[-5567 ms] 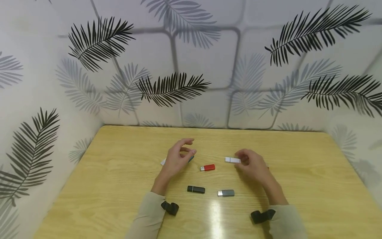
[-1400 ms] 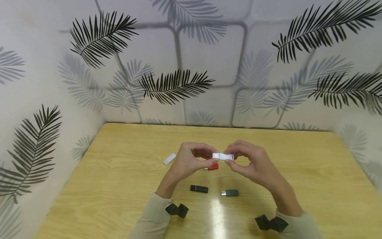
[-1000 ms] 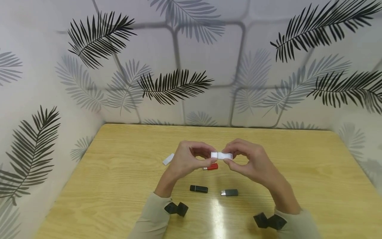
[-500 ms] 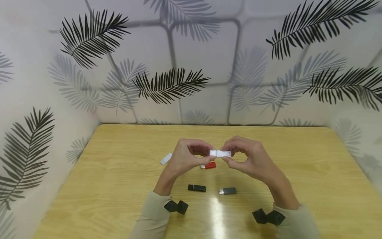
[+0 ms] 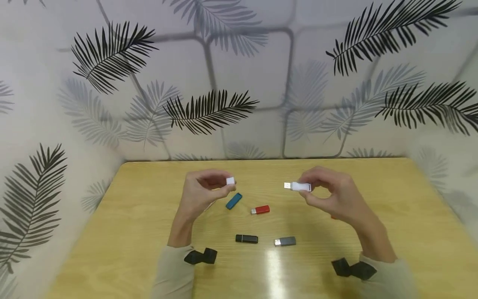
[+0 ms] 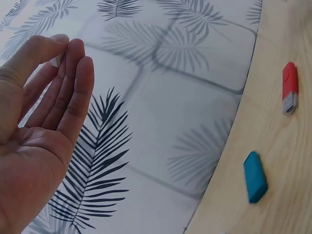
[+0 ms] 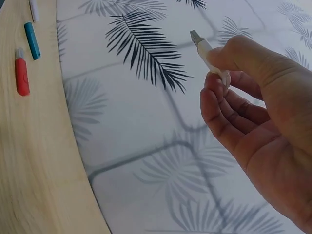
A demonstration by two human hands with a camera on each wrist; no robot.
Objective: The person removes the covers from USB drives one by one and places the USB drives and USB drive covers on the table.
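Between thumb and fingers, my left hand (image 5: 201, 191) pinches a small white cap (image 5: 230, 181); in the left wrist view only a sliver of that cap (image 6: 57, 60) shows. My right hand (image 5: 336, 193) holds a white USB stick (image 5: 301, 186), its bare metal plug pointing left toward the cap. The right wrist view shows the same stick (image 7: 207, 52) gripped under the thumb. Both hands are raised over the table, well apart. Below and between them lie a blue USB stick (image 5: 234, 201) and a red USB stick (image 5: 260, 210) with its plug exposed.
Nearer on the wooden table (image 5: 130, 232) lie a black USB stick (image 5: 247, 238) and a grey one (image 5: 285, 241). A white stick (image 5: 210, 205) is mostly hidden by the left hand. An orange-red thing (image 5: 333, 217) peeks out beside the right wrist. A leaf-patterned backdrop (image 5: 254, 128) rises behind the table.
The right hand lifted the white USB stick from the table, and both hands held it together. Now the cap is off: the left hand has moved left with it, the right hand right with the stick.
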